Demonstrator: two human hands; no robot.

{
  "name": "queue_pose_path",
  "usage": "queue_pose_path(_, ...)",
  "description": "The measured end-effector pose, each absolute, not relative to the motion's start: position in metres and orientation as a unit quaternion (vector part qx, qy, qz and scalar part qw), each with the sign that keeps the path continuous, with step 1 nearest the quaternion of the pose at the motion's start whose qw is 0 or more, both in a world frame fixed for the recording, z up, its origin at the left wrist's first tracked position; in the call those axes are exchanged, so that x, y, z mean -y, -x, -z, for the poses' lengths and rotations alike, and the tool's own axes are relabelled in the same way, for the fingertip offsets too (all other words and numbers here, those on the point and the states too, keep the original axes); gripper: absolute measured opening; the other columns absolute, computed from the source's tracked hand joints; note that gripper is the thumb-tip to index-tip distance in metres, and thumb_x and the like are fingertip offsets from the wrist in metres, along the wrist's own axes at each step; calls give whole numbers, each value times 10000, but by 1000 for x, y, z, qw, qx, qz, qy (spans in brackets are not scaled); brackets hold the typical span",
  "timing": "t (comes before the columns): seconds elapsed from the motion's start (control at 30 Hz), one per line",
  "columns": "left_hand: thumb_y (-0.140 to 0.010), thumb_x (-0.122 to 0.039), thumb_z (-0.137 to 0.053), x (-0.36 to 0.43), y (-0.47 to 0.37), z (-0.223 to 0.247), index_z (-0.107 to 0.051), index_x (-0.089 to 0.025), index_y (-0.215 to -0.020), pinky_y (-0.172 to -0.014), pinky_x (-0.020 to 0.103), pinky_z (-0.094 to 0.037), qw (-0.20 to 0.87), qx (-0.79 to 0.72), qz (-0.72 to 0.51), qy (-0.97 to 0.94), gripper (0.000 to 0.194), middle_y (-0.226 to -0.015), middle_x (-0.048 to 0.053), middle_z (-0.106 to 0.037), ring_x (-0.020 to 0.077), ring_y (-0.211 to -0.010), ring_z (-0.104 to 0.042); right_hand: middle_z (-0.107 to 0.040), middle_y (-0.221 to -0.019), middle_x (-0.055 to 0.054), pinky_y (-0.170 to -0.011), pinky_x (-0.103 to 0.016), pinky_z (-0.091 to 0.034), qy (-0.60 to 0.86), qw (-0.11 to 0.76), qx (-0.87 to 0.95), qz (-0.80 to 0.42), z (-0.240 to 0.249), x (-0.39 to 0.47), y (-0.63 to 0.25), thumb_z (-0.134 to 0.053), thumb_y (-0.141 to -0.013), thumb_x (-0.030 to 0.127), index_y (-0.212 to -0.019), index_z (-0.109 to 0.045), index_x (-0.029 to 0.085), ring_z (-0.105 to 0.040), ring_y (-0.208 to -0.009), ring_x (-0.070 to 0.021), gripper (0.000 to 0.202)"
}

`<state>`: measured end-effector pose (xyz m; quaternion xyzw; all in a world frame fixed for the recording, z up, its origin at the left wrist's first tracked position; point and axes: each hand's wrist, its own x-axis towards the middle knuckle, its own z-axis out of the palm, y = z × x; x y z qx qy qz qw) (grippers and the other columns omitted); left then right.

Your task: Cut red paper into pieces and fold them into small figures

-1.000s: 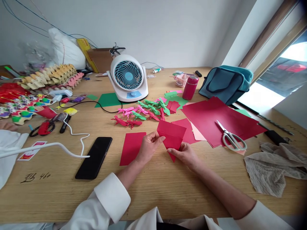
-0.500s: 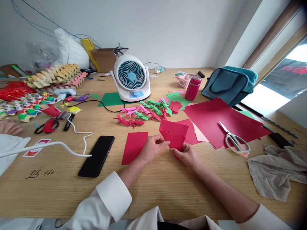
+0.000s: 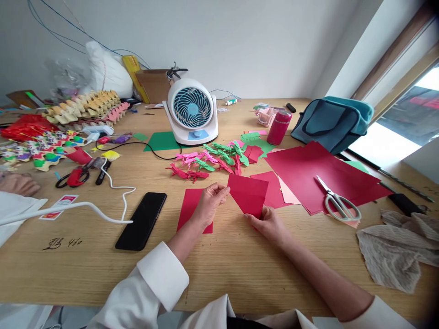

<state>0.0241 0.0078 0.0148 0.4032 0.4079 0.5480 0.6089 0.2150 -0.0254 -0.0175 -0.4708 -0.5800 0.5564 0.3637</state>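
A sheet of red paper is held up in front of me, its top edge tilted slightly. My right hand grips its lower right part, thumb across the front. At the sheet's upper left edge, my left hand is closed in a pinch, its fingertips at the paper. Under my left hand lies another red paper piece, flat on the table and partly covered by the hand. Just beyond the held sheet are folded red, pink and green paper shapes in a loose heap.
Scissors rest on large red sheets at the right, near a crumpled cloth. A black phone lies to the left. Behind stand a fan, a red bottle and a blue bag. Another person's hand is at far left.
My left hand has moved up and left from the sheet's lower part to its upper left edge. The fold line across the paper no longer shows. The view has shifted slightly.
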Motion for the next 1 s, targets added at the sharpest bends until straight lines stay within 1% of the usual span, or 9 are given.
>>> queue_pose_path(0.1, -656, -402, -814, -6, -26, -13, -587, -153, -705, -528, 185, -310, 638, -404, -540, -371, 340, -593, -47, -505, 51, -538, -414, -591, -664, 9, -555, -249, -392, 466, 376, 575, -557, 15, 26, -213, -684, -751, 457, -772, -619, 175, -477, -580, -126, 291)
queue_pose_path(0.27, -689, -391, -801, -2, -35, -1, -585, -153, -687, -538, 179, -343, 637, -411, -511, -405, 321, -593, -45, -508, 52, -549, -437, -554, -604, 25, -531, -244, -378, 478, 391, 562, -550, 10, 25, -211, -671, -746, 434, -724, -601, 181, -471, -556, -123, 264)
queue_pose_path(0.47, -716, -320, -787, 0, -36, 3, -547, -166, -663, -557, 161, -374, 638, -395, -535, -388, 290, -608, -54, -511, 52, -581, -474, -651, -746, -1, -625, -263, -452, 439, 412, 564, -565, 18, 27, -209, -682, -755, 424, -900, -659, 185, -582, -690, -169, 281)
queue_pose_path(0.6, -634, -305, -827, -9, -27, 3, -556, -185, -731, -599, 180, -456, 620, -409, -593, -311, 312, -701, -57, -566, 72, -641, -560, -608, -664, 5, -539, -237, -413, 434, 389, 608, -539, 16, 21, -218, -635, -822, 458, -807, -621, 180, -539, -597, -137, 279)
queue_pose_path(0.67, -607, -317, -829, -14, -22, 5, -543, -195, -757, -618, 209, -497, 610, -415, -610, -288, 345, -735, -56, -590, 86, -651, -583, -617, -692, -10, -559, -242, -426, 452, 389, 654, -466, 7, 12, -239, -586, -871, 439, -813, -623, 182, -552, -616, -140, 266)
queue_pose_path(0.77, -602, -334, -811, -20, -17, 7, -516, -200, -774, -628, 237, -527, 595, -424, -619, -288, 367, -734, -56, -595, 100, -646, -599, -653, -820, -55, -661, -286, -467, 552, 414, 696, -198, -7, -6, -294, -545, -895, 379, -893, -652, 192, -598, -717, -176, 215)
queue_pose_path(0.83, -604, -343, -798, -21, -16, 9, -513, -203, -794, -605, 227, -521, 580, -440, -622, -289, 371, -728, -64, -579, 93, -625, -588, -654, -918, -106, -714, -337, -473, 649, 377, 659, -47, -9, -16, -337, -518, -889, 336, -948, -662, 173, -610, -753, -208, 226)
queue_pose_path(0.9, -624, -346, -779, -21, -16, 11, -512, -203, -809, -589, 208, -507, 570, -453, -617, -299, 355, -737, -67, -564, 84, -622, -574, -634, -994, -165, -776, -405, -462, 754, 299, 582, 60, -6, -20, -376, -534, -854, 325, -1007, -676, 150, -604, -875, -286, 273)
queue_pose_path(1.0, -681, -330, -735, -19, -15, 13, -496, -204, -794, -605, 187, -492, 558, -451, -609, -338, 293, -749, -68, -541, 75, -647, -554, -604, -1015, -242, -793, -441, -445, 855, 146, 495, 43, 1, -16, -410, -530, -849, 373, -1073, -678, 101, -594, -952, -360, 382)
